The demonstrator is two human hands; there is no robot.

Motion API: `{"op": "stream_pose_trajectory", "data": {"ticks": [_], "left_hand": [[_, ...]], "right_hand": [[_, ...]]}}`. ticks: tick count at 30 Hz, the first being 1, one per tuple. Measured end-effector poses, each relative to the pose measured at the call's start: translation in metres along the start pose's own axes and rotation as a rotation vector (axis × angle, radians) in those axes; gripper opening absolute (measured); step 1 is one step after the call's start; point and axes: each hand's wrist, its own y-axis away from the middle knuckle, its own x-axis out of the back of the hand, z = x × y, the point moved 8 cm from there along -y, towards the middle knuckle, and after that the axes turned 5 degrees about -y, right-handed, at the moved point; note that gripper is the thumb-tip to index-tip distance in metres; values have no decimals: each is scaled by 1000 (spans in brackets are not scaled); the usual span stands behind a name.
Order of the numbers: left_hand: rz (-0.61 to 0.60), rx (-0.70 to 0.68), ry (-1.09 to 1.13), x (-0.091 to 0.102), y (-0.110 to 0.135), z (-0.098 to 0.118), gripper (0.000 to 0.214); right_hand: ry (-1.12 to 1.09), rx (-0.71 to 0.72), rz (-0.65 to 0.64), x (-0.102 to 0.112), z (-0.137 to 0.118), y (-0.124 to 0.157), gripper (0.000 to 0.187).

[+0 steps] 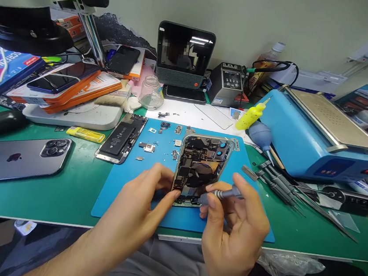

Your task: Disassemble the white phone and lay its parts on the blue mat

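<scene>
An opened phone housing (200, 166) with its circuit boards exposed is tilted up over the blue mat (124, 197). My left hand (147, 196) grips its lower left edge, thumb on the front. In my right hand (236, 228) is a grey screwdriver (224, 194), pinched between thumb and fingers, its end pointing at the bottom of the housing. The driver's tip is too small to make out. Left of the housing lie small removed parts, among them a metal bracket piece (148, 147) and a camera module (164, 126). A phone screen with a battery (120, 138) rests at the mat's left edge.
Several screwdrivers (277, 182) and tweezers (328, 216) lie right of the mat, before a blue heating plate machine (316, 140). A dark phone (18, 159) lies at left. A microscope (35, 14) overhangs the upper left. A glass jar (152, 93) and yellow bottle (251, 116) stand behind.
</scene>
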Motion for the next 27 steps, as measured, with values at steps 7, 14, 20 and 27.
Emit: {"op": "stream_pose_trajectory", "data": {"ticks": [7,14,20,27], "left_hand": [[111,-195,-134,1,8,6,17],[160,-337,-274,-6,10,12,28],[150,-343,-274,-6,10,13,26],[155,-336,-281,-7,11,12,27]], "right_hand": [[278,367,-76,-9,-33,-15,76],[295,378,-99,-10,-28,-14,80],[299,321,-7,-9,-25,-16,79],[295,420,-92,-9,-25,-22,79]]}}
